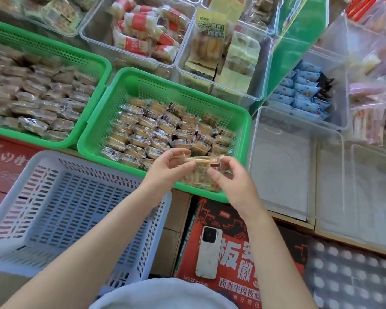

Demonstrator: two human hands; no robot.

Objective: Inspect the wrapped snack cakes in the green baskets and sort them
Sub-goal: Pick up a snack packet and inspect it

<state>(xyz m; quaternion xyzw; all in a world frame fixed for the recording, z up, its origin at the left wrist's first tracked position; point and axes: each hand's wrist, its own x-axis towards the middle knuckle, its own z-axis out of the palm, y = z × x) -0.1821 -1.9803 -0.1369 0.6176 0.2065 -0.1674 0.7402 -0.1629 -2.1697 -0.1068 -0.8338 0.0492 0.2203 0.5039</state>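
Note:
A green basket [129, 84] in the middle holds several clear-wrapped snack cakes [161, 130] in rows. A second green basket [42, 50] at the left is filled with more wrapped cakes [31, 94]. Over the near edge of the middle basket, my left hand [169, 168] and my right hand [232, 181] pinch the two ends of one wrapped snack cake [198, 166], held flat between them.
An empty lavender basket [76, 197] stands at the near left. Clear bins [283, 166] sit at the right, others with packaged snacks behind. A white phone [208, 253] lies on a red carton [236, 246] below my hands.

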